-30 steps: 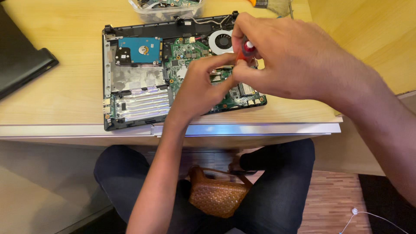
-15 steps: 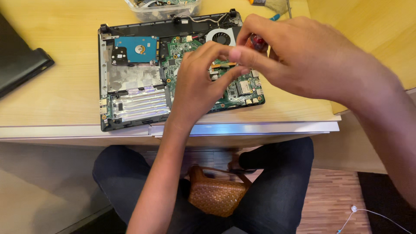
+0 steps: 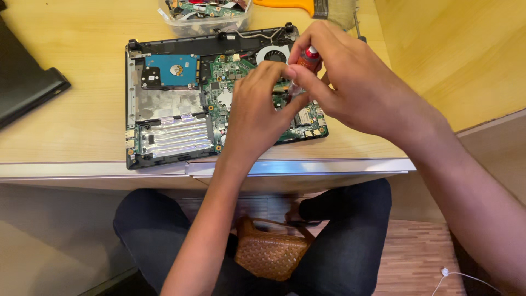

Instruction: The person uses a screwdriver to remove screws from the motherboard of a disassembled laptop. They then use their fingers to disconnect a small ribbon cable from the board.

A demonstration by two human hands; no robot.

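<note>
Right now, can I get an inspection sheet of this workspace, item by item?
Surface: wooden desk, pale front edge.
Job's things: opened laptop base, blue hard drive, green board, fan.
Clutter: clear tub of parts, dark cover, yellow tool.
Hands: right hand grips red-handled screwdriver; left hand pinches beside its tip.
Cables: white cable on floor.
Surroundings: woven brown bag between knees, wood floor.

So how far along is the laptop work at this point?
Done: the laptop lies open with its cover off, blue hard drive and fan exposed. In hand: both hands, right hand and left hand, work a red-handled screwdriver on the green board. Left: drive and board still seated.
</note>
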